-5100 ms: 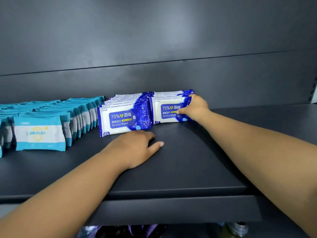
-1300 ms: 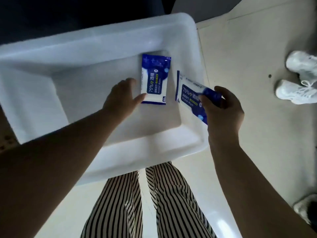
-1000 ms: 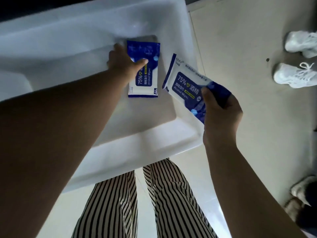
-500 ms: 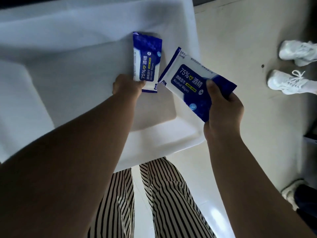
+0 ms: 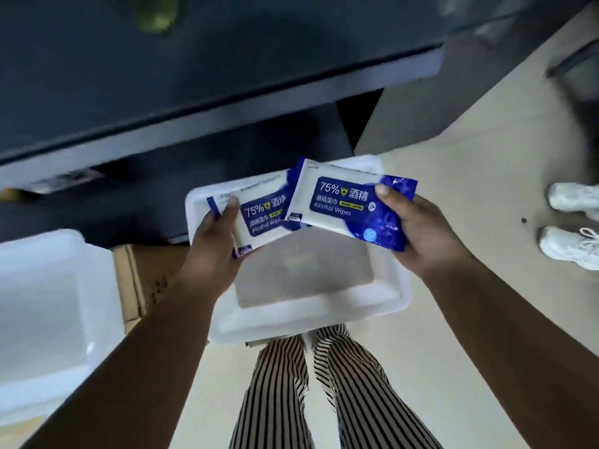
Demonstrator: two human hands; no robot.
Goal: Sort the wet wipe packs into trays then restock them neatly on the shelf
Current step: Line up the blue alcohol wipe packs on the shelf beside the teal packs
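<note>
I hold two blue and white alcohol wipe packs above a white tray (image 5: 311,314) on the floor. My left hand (image 5: 217,244) grips the left wipe pack (image 5: 259,212) by its left end, thumb on top. My right hand (image 5: 421,234) grips the right wipe pack (image 5: 343,202) by its blue right end; its left edge overlaps the other pack. The tray's bottom under them holds nothing that I can see. The dark shelf (image 5: 207,102) runs across the top of the view, its front edge just beyond the packs.
A second white tray (image 5: 42,319) stands at the left, with a cardboard box (image 5: 142,280) between the two trays. Another person's white shoes (image 5: 573,228) are on the pale floor at the right. My striped trousers (image 5: 311,390) show below.
My left hand picked the last pack out of the tray. Both hands have lifted their packs up together, and my view has swung up from the tray toward the shelf.
</note>
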